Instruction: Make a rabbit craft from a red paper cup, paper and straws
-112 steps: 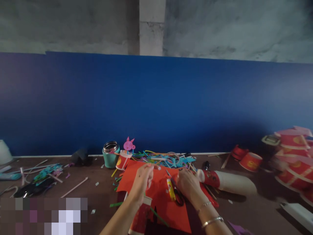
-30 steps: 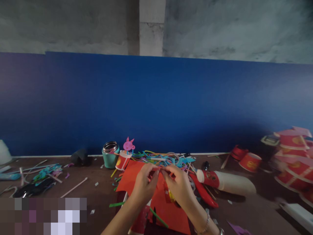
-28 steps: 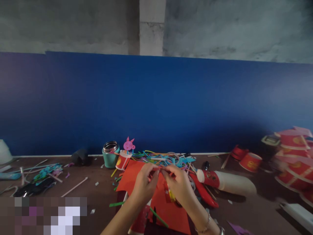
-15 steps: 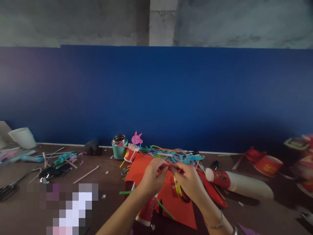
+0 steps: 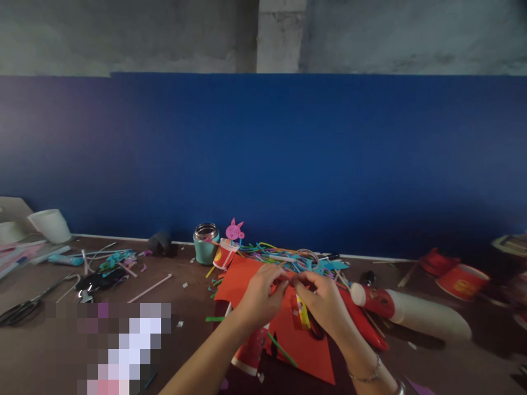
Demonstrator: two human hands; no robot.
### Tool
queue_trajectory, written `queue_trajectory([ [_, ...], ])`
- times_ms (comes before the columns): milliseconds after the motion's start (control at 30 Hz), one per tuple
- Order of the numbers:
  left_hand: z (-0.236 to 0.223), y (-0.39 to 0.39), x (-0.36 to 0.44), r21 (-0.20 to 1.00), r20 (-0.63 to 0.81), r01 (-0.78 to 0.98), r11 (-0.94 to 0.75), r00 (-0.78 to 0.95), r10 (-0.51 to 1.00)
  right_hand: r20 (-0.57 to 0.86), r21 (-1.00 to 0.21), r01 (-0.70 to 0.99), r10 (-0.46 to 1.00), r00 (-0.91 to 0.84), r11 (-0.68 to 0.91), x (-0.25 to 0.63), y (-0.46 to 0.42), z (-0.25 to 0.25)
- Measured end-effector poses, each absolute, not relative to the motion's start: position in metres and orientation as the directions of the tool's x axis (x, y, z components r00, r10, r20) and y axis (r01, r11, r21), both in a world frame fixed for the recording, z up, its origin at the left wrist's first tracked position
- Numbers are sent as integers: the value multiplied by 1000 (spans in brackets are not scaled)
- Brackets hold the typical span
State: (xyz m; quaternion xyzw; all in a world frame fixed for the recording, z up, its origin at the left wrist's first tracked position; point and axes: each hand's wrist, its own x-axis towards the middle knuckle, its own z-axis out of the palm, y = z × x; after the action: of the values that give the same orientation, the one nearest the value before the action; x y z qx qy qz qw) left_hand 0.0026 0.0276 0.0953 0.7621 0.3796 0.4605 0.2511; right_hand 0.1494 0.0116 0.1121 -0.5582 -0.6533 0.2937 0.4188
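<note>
Head view: the left hand [image 5: 262,293] and right hand [image 5: 324,297] hang over red paper [image 5: 308,354], their fingertips close together; fingers on both bend toward the thumbs, though whether they grip anything I cannot tell; the paper lies on the dark table [image 5: 193,307], bearing a yellow tube [image 5: 303,314] just beside the right hand; a red cup [image 5: 250,351] lies near the left wrist.

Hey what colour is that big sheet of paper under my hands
The sheet is orange-red, seen in the head view.
</note>
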Motion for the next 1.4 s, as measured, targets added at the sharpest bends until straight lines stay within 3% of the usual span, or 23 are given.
queue_trajectory([
  [233, 100, 26, -1, 720, 488, 393, -572, 301, 820, 255, -786, 582, 967, -3, 209, 159, 19, 106],
  [400, 104, 27, -5, 682, 458, 482, -551, 306, 835, 269, -581, 794, 963, -15, 175, 168, 25, 98],
  [600, 101, 30, -8, 639, 458, 525, -562, 328, 826, 146, -339, 938, 989, -19, 68, 172, 24, 99],
  [667, 100, 30, -8, 619, 459, 537, -573, 346, 819, 148, -362, 928, 988, -40, 92, 172, 24, 97],
  [833, 100, 28, -6, 573, 447, 559, -600, 400, 800, 284, -595, 739, 943, -175, 316, 162, 19, 99],
  [933, 101, 27, -5, 551, 409, 583, -597, 435, 802, 334, -654, 647, 917, -218, 392, 153, 15, 106],
  [1167, 97, 28, -9, 483, 275, 708, -516, 437, 857, 305, -613, 699, 926, -220, 368, 152, 13, 106],
  [1400, 99, 22, -18, 248, -13, 937, -247, 259, 966, 333, -587, 742, 932, -145, 325, 153, 15, 104],
])
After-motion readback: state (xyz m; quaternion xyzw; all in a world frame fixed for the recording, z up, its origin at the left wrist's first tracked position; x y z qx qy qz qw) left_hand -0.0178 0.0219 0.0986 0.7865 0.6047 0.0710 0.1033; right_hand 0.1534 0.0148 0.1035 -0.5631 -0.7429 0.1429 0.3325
